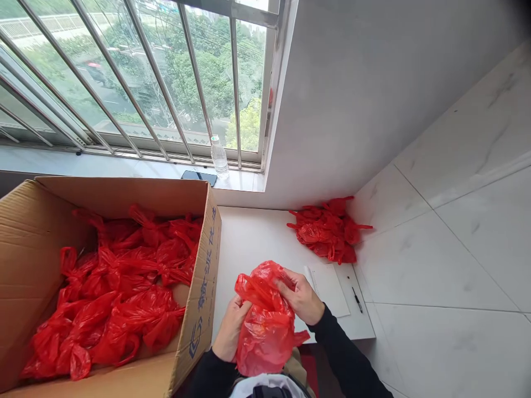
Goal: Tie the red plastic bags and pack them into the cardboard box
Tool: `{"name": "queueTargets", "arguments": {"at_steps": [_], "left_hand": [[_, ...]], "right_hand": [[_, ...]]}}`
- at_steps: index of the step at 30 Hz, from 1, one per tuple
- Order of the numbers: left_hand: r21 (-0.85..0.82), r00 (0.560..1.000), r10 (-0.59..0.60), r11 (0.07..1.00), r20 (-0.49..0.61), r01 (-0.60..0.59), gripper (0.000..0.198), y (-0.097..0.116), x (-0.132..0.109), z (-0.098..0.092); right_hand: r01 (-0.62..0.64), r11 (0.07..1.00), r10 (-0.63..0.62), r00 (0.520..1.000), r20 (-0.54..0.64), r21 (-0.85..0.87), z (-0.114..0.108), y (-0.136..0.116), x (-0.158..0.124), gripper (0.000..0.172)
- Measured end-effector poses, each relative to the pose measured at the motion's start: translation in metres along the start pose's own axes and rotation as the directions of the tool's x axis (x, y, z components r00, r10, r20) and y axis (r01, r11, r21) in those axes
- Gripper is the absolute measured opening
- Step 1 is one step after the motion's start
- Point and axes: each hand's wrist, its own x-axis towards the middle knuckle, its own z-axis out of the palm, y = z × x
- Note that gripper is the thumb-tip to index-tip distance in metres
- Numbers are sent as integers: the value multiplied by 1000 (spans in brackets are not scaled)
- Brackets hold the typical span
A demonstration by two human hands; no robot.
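A thin red plastic bag (265, 326) hangs crumpled between my hands, above the near edge of the white table. My left hand (233, 327) is closed on its left side, thumb over the plastic. On the upper right, my right hand (302, 298) pinches the bag near its gathered top, fingers curled. Whether anything lies inside the bag I cannot tell. To the left is an open cardboard box (198, 293) with several knotted red bags (136, 271) in it. A heap of red bags (327, 229) lies at the table's far right corner.
The white table (244, 232) meets a tiled wall on the right. An open notebook (329, 287) and a black pen (357, 300) lie there. On the sill stand a clear bottle (219, 157) and a phone (199, 177), below a barred window.
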Motion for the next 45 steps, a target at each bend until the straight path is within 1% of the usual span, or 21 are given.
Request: {"name": "queueTargets", "arguments": {"at_steps": [5, 7, 11, 14, 16, 19, 21, 24, 26, 28, 31, 33, 36, 38, 42, 45], "left_hand": [[-66, 1000, 14, 998, -19, -15, 35, 2, -1, 1], [-74, 1000, 15, 997, -22, -16, 37, 5, -2, 2], [-60, 1000, 9, 998, -14, -10, 45, 13, -6, 11], [-21, 1000, -7, 1000, -8, 7, 46, 17, -11, 17], [21, 1000, -4, 1000, -8, 4, 47, 17, -14, 17], [87, 999, 29, 996, -31, -27, 43, 16, -13, 12], [115, 996, 61, 992, -59, -54, 39, 15, -9, 7], [130, 991, 98, 988, -88, -86, 37, 16, -5, 1], [128, 991, 103, 988, -90, -91, 37, 17, -4, 0], [119, 991, 97, 989, -91, -85, 39, 18, -4, 2], [102, 990, 95, 991, -105, -84, 42, 20, -5, 7], [100, 987, 108, 990, -118, -97, 43, 22, -6, 10], [112, 983, 134, 986, -125, -121, 44, 23, -8, 11], [127, 981, 148, 983, -125, -132, 40, 21, -10, 9], [153, 977, 169, 977, -128, -149, 24, 18, -8, 0], [166, 974, 177, 974, -143, -153, 26, 21, -1, -5]], "right_hand": [[-17, 1000, 17, 1000, 12, 9, 0, 3, 0, 28], [-25, 999, 25, 1000, -3, 35, 0, 5, -1, 29], [-23, 996, 31, 996, -89, 83, 1, 9, 0, 33], [-15, 994, 30, 990, -141, 107, 2, 9, 2, 34], [-11, 993, 29, 988, -149, 117, 3, 8, 2, 35], [-11, 992, 28, 991, -127, 127, 3, 5, 1, 37], [-18, 994, 25, 998, -64, 108, 2, 3, -1, 40], [-42, 998, 39, 997, 62, 37, -1, 3, -3, 49], [-55, 998, 53, 994, 99, 20, -4, 5, -4, 54], [-57, 998, 54, 995, 85, 28, -6, 6, -3, 54], [-46, 998, 46, 999, 7, 52, -6, 8, -1, 45], [-40, 996, 41, 999, -15, 75, -5, 10, 1, 43], [-58, 992, 52, 997, 55, 112, -4, 15, 2, 49], [-67, 990, 56, 994, 89, 123, -3, 18, 3, 52], [-40, 992, 33, 998, 58, 122, 0, 20, 4, 51], [-67, 988, 56, 995, 80, 138, 1, 19, 4, 55]]}}
